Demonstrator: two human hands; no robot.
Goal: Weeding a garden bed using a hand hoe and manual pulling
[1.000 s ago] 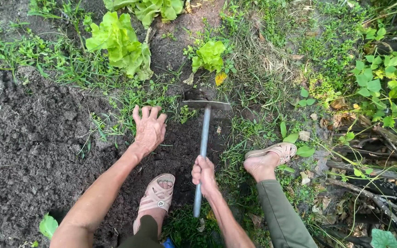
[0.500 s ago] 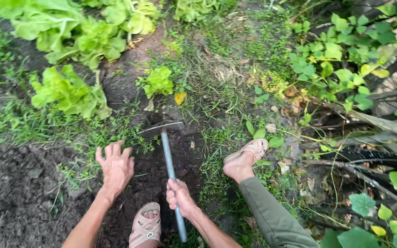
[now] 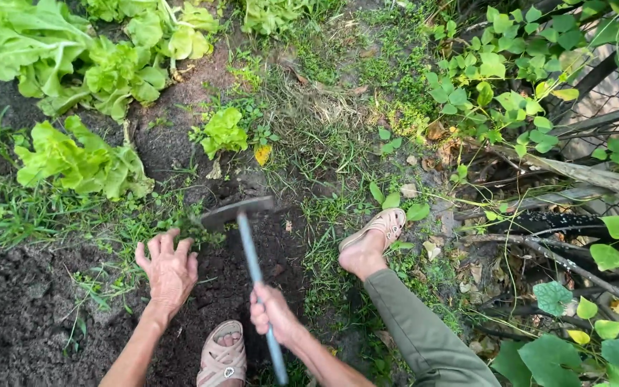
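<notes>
Hoe (image 3: 252, 247) — right hand (image 3: 272, 315) fisted round handle | left hand (image 3: 168, 271) spread flat on soil (image 3: 23, 315)

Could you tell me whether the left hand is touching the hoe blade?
Apart. The head view shows grass and soil between the left hand and the hoe blade.

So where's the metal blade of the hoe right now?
In the head view, the flat grey metal hoe blade sits mid-frame over dark soil, just right of the left hand, below the small light-green lettuce plant.
</notes>
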